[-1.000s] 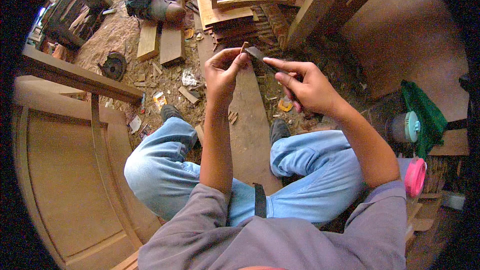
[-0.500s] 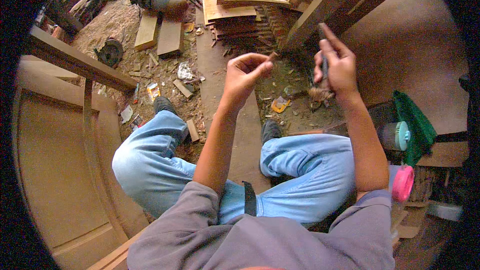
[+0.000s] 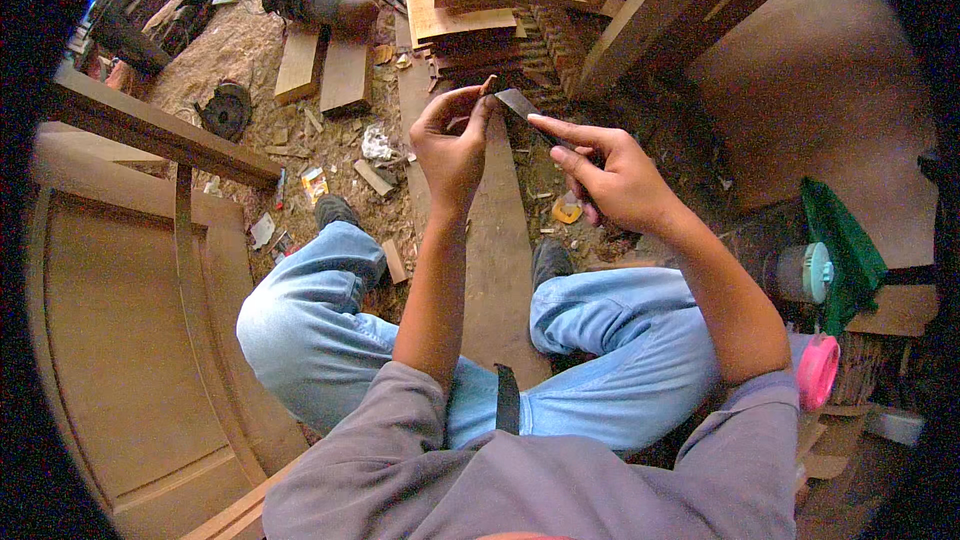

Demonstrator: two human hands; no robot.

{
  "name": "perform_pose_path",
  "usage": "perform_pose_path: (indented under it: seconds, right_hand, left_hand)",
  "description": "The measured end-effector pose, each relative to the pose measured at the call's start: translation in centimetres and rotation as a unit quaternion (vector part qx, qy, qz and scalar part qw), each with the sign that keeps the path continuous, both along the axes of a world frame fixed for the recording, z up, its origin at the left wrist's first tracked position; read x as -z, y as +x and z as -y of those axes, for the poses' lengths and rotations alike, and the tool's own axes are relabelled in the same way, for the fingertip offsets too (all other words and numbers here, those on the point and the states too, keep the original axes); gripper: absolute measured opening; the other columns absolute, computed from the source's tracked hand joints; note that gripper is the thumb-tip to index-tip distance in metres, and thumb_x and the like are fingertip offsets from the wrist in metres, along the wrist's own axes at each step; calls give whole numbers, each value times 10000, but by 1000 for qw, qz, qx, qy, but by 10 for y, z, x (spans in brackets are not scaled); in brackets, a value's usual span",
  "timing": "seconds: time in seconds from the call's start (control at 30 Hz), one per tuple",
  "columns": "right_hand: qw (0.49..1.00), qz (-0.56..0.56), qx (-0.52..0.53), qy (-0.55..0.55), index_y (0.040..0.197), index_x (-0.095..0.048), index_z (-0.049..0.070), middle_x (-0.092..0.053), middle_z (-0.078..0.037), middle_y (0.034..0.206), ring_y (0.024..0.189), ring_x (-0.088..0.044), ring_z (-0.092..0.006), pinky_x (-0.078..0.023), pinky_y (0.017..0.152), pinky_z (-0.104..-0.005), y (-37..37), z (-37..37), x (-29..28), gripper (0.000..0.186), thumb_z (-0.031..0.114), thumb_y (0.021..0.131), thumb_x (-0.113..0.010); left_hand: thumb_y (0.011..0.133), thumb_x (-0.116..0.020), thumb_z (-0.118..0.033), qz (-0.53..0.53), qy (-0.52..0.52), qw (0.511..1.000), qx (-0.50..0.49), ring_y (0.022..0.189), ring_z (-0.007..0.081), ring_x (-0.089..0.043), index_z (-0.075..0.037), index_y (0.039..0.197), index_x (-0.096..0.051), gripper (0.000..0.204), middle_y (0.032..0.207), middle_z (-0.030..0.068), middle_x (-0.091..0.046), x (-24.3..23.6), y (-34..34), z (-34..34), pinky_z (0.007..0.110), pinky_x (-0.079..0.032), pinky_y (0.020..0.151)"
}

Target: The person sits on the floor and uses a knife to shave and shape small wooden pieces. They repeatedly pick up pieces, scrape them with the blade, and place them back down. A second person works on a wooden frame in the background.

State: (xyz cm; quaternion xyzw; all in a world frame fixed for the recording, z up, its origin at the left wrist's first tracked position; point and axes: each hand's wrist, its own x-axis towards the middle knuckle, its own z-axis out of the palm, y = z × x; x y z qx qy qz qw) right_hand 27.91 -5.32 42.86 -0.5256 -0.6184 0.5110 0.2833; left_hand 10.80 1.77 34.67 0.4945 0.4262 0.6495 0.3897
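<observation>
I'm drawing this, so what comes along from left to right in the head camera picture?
Brown wooden panel → crumpled white scrap → left hand → flat dark blade → right hand → pink ring.

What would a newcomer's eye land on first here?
Probably the two hands just above the middle of the picture: the left hand pinches a small brown piece, and the right hand holds a flat-bladed tool pointed toward it. Then the pale blue jeans lower down stand out, along with the bright pink round lid and green sheet at the right.
</observation>
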Motion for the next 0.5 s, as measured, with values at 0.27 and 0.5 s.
perform_pose_path:
  seconds: [0.27,0.5]
  right_hand:
    - [999,1,36,-24,1375,-470,162,-443,45,560,406,-436,-42,-390,375,-214,-3,-2,4,413,129,964,-490]
    - [995,-38,67,-71,1358,-491,160,-494,10,595,405,-468,-71,-408,372,-221,-5,-6,8,396,140,963,-498]
  left_hand:
    - [762,-691,25,-63,67,996,-21,750,125,-626,-34,907,-726,161,843,54,-653,4,2,-5,241,-503,653]
    - [723,-692,34,-197,150,967,-55,597,133,-574,-15,884,-723,171,702,82,-610,3,3,-6,262,-441,539]
